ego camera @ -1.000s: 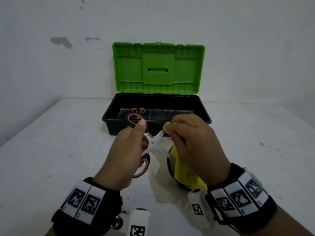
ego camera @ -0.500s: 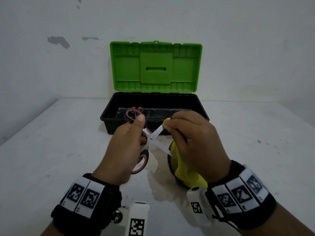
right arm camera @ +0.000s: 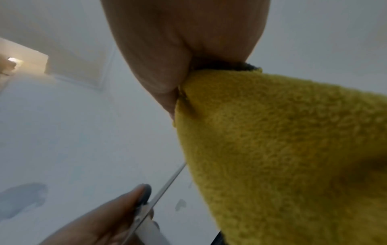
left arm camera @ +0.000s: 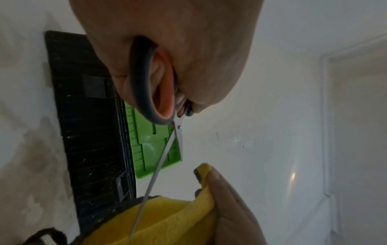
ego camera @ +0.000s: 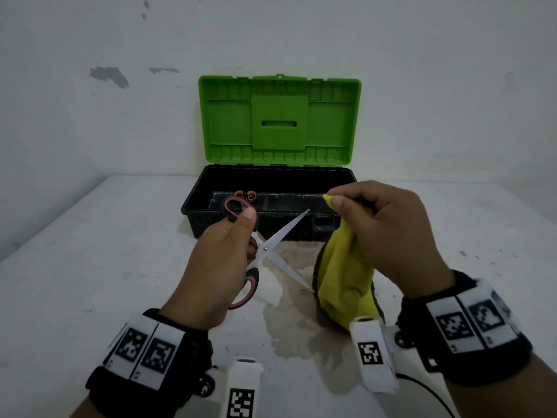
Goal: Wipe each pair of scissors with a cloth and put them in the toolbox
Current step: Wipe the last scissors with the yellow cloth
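Observation:
My left hand point(ego camera: 223, 254) grips the black-and-red handles of a pair of scissors point(ego camera: 272, 245), held above the table with the blades spread apart. In the left wrist view the scissors point(left arm camera: 165, 149) run from my palm toward the cloth point(left arm camera: 167, 222). My right hand point(ego camera: 382, 233) pinches a yellow cloth point(ego camera: 343, 276) at its top corner; the rest hangs down to the table. The cloth corner sits just right of the upper blade tip, apart from it. The lower blade's tip ends at the hanging cloth. Another pair with orange handles point(ego camera: 245, 194) lies inside the toolbox point(ego camera: 346, 182).
The black toolbox stands open at the back of the white table point(ego camera: 90, 267), its green lid point(ego camera: 278, 119) upright against the wall. A damp stain point(ego camera: 295, 327) marks the table under my hands. The right wrist view shows the cloth point(right arm camera: 282, 149) and the left hand point(right arm camera: 100, 222).
My right hand with the cloth has slid off the upper blade's tip, up and to the right. The left hand keeps holding the spread scissors in nearly the same place.

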A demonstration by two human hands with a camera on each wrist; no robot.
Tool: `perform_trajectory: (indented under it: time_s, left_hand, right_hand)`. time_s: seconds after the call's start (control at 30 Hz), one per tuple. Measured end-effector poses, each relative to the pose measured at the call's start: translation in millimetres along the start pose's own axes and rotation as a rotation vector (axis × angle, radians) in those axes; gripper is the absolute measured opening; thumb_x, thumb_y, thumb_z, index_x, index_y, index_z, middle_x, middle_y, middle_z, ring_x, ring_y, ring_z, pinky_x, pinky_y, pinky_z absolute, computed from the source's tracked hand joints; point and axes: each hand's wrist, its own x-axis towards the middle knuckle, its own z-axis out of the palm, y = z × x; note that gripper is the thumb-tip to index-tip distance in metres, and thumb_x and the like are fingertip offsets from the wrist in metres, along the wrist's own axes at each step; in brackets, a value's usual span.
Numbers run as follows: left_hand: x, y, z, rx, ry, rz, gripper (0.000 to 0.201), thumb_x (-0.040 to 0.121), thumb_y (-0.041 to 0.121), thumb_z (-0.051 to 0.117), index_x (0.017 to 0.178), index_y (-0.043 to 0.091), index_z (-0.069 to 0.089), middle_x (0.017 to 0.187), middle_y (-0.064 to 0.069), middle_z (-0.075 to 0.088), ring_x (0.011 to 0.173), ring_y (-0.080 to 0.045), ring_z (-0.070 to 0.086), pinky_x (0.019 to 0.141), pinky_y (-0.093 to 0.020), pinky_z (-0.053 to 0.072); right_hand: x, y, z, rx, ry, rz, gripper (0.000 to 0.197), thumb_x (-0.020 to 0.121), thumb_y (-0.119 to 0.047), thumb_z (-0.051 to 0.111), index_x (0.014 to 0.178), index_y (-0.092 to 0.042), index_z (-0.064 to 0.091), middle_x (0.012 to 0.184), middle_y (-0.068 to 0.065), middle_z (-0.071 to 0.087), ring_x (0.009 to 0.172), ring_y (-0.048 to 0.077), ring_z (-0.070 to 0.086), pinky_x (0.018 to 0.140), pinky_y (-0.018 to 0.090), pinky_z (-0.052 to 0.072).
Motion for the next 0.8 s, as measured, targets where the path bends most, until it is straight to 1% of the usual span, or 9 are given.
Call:
perform_trajectory:
  time_s: [0.07,0.13,0.23,0.3,0.4,0.5,0.6,0.7,0.8]
  left_hand:
    - [0.5,1.1,1.6,0.073,0.007,0.07,0.052,0.1,0.047,0.044,0.055,0.023,0.033,0.048,0.01,0.029,0.04,-0.005,0.023,0.041,-0.02,0.024]
    - [0.2,2.7,5.4,0.109,0.002,0.125,0.049,0.1,0.046,0.043,0.061,0.018,0.034,0.051,0.007,0.032,0.042,-0.006,0.026,0.044,-0.022,0.025]
    - [-1.8,4.0,8.2,0.107,0.012,0.166,0.05,0.1,0.045,0.044,0.06,0.017,0.035,0.055,0.0,0.034,0.043,-0.007,0.027,0.047,-0.026,0.025]
    - [-3.1,2.4,6.9,0.108,0.023,0.182,0.052,0.1,0.044,0.044,0.062,0.01,0.035,0.058,-0.005,0.035,0.046,-0.011,0.027,0.047,-0.027,0.025]
    - [-3.6,1.1,5.4,0.113,0.032,0.192,0.055,0.1,0.044,0.044,0.067,0.001,0.034,0.06,-0.007,0.035,0.047,-0.013,0.026,0.046,-0.028,0.024]
    - [-1.9,2.3,7.2,0.102,0.037,0.198,0.052,0.101,0.043,0.044,0.062,0.008,0.039,0.055,-0.003,0.035,0.044,-0.009,0.027,0.046,-0.027,0.025]
    - [0.3,2.9,9.6,0.093,0.036,0.205,0.053,0.102,0.041,0.044,0.053,0.021,0.042,0.046,0.008,0.036,0.04,-0.005,0.029,0.046,-0.023,0.025]
    - [-1.9,2.4,9.7,0.087,0.03,0.184,0.05,0.101,0.042,0.044,0.064,0.009,0.047,0.05,0.003,0.035,0.042,-0.005,0.028,0.041,-0.02,0.027]
    - [-3.3,-0.4,9.2,0.075,0.02,0.171,0.054,0.1,0.043,0.044,0.068,0.001,0.041,0.055,-0.002,0.034,0.044,-0.009,0.027,0.041,-0.021,0.025]
  right_hand:
    - [-0.8,-13.2,3.5,-0.018,-0.077,-0.099,0.009,0.089,-0.022,0.07,0.095,-0.024,0.076,0.09,-0.016,0.07,0.086,-0.002,0.064,0.072,0.006,0.046]
    - [-5.4,-22.3,15.6,-0.101,-0.199,-0.245,0.01,0.09,-0.021,0.069,0.096,-0.019,0.077,0.091,-0.009,0.069,0.084,0.002,0.062,0.076,0.015,0.05]
    - [-12.9,-23.8,33.4,-0.237,-0.28,-0.377,0.013,0.091,-0.019,0.064,0.094,-0.015,0.076,0.088,-0.002,0.066,0.08,0.011,0.06,0.07,0.03,0.053]
    - [-13.2,-19.4,35.4,-0.263,-0.265,-0.389,0.014,0.091,-0.018,0.063,0.093,-0.014,0.076,0.088,-0.001,0.065,0.079,0.013,0.06,0.068,0.032,0.054]
    - [-8.6,-10.8,32.1,-0.266,-0.214,-0.351,0.013,0.091,-0.016,0.065,0.095,-0.015,0.077,0.089,-0.002,0.065,0.081,0.011,0.059,0.07,0.034,0.054]
    - [-12.0,-13.8,35.2,-0.215,-0.181,-0.335,0.012,0.091,-0.014,0.065,0.094,-0.013,0.077,0.089,-0.002,0.066,0.08,0.011,0.059,0.071,0.033,0.054]
    - [-23.1,-24.4,41.7,-0.183,-0.207,-0.37,0.013,0.092,-0.016,0.064,0.093,-0.012,0.076,0.088,0.0,0.066,0.079,0.014,0.06,0.069,0.033,0.053]
    - [-22.2,-20.1,37.3,-0.178,-0.207,-0.382,0.012,0.091,-0.016,0.065,0.094,-0.013,0.076,0.09,-0.001,0.068,0.082,0.013,0.061,0.072,0.031,0.053]
    - [-14.1,-5.8,30.5,-0.203,-0.157,-0.331,0.01,0.09,-0.014,0.067,0.093,-0.012,0.077,0.09,-0.002,0.068,0.083,0.011,0.062,0.074,0.031,0.054]
